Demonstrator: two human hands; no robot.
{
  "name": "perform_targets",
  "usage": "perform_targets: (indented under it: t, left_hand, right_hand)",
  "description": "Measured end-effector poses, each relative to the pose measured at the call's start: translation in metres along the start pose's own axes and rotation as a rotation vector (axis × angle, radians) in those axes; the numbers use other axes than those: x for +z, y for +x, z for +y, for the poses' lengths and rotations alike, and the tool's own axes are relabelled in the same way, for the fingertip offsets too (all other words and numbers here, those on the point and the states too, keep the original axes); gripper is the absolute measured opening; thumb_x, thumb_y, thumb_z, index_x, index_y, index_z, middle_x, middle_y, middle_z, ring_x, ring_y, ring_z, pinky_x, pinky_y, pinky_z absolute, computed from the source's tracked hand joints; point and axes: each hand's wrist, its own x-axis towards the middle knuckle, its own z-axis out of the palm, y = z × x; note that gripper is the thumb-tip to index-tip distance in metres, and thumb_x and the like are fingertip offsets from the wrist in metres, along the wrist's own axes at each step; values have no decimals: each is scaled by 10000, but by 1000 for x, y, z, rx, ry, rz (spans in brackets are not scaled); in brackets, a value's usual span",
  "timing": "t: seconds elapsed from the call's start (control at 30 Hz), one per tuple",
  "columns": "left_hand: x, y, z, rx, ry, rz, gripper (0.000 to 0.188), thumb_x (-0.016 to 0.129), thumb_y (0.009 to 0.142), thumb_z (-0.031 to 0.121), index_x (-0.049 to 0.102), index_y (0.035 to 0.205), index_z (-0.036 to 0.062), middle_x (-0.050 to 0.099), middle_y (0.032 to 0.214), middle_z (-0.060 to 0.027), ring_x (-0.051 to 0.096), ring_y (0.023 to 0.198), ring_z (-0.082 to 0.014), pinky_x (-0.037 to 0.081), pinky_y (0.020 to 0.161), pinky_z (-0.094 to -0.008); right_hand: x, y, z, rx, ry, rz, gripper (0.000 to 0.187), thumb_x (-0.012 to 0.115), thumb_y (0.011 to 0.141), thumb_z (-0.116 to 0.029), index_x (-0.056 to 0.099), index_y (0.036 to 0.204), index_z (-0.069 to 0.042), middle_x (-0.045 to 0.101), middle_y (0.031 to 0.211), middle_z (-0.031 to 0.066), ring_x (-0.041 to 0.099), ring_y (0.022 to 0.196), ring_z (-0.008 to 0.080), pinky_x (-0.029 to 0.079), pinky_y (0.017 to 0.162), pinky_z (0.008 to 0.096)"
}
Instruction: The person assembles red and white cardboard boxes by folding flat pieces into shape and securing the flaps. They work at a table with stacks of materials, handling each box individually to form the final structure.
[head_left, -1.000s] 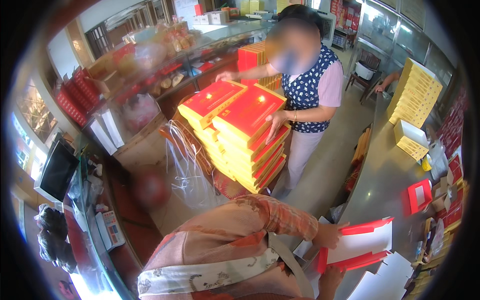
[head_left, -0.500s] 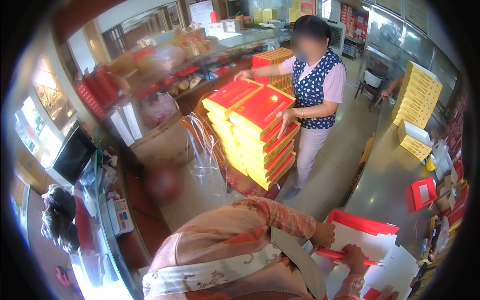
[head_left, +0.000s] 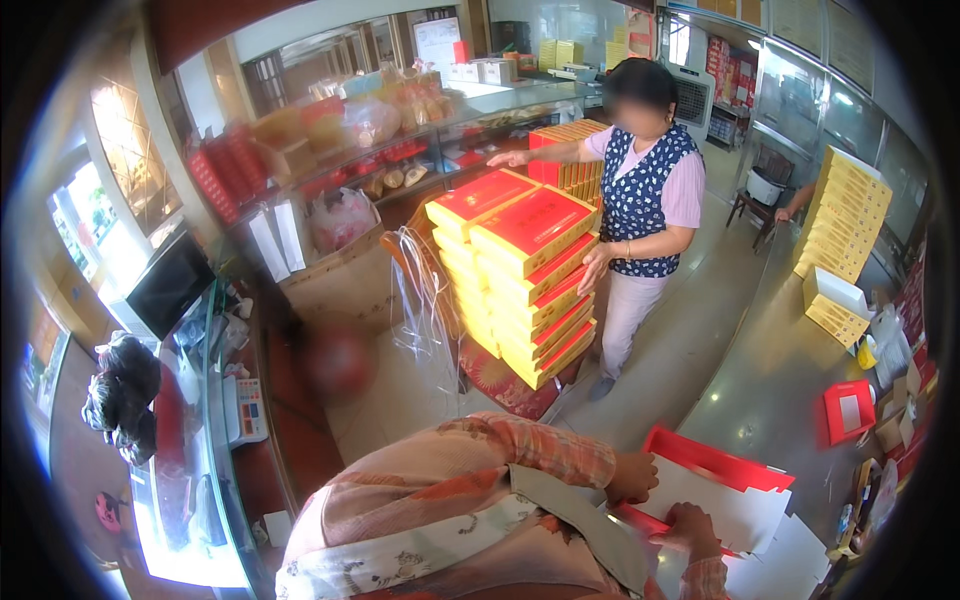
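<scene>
A red cardboard box (head_left: 700,458) with a white inside lies partly folded on the metal counter at lower right. My left hand (head_left: 632,476) is closed on its left end. Nearer to me, my right hand (head_left: 688,526) curls its fingers over the near red edge; the fingertips are partly hidden. Flat white card (head_left: 785,560) lies beside and under the box. Beyond my left arm, a tall stack of red and yellow gift boxes (head_left: 535,225) stands on a patterned seat. A co-worker in a dark patterned vest (head_left: 655,180) has one hand on its side and the other stretched out behind it.
The metal counter (head_left: 745,375) runs along the right, bearing stacked yellow trays (head_left: 845,215) and a small red box (head_left: 848,411). Another person's arm (head_left: 795,200) shows behind the trays. At left stand a glass counter (head_left: 222,500) and a monitor (head_left: 172,283). Clear ties (head_left: 425,310) hang by the seat.
The view has shifted, moving the room rightward and down in the picture. The co-worker's far hand now reaches out flat. My hands stay on the red box. Another hand at the bottom edge has left view.
</scene>
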Motion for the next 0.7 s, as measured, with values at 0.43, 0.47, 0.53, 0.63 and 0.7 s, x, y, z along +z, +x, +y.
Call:
perform_targets:
  t: [0.43,0.47,0.53,0.63,0.7]
  left_hand:
    - [-36,-16,-10,108,-63,106,398,860,716,336,762,1095,259,688,949,-28,674,962,-274,494,797,-474]
    - [-39,-18,-12,110,-56,82,392,862,714,338,763,1085,261,687,946,-19,673,964,-269,487,798,-467]
    - [-45,-14,-11,110,-50,51,378,863,714,341,763,1069,261,686,940,-7,672,964,-262,474,796,-454]
    - [-48,-14,-8,115,-50,39,349,860,720,372,764,1035,256,688,927,5,673,959,-255,467,788,-442]
    - [-48,-18,-9,104,-30,42,335,863,721,426,767,990,251,695,910,13,679,952,-254,480,782,-440]
  right_hand:
    - [-2,27,-39,-321,579,-202,691,845,765,-422,702,1396,-181,733,1058,196,706,995,383,556,901,477]
    - [-23,19,-46,-279,583,-263,698,839,758,-413,699,1405,-188,728,1089,191,700,1018,382,552,914,474]
    - [-25,9,-45,-241,629,-287,704,830,743,-401,704,1405,-200,716,1151,179,685,1071,376,541,939,466]
    - [-13,5,-44,-242,719,-204,702,828,721,-407,723,1387,-213,693,1233,155,660,1152,359,525,978,455]
    - [-18,6,-49,-272,725,-200,710,835,712,-427,728,1385,-227,679,1278,140,643,1199,349,514,1001,453]
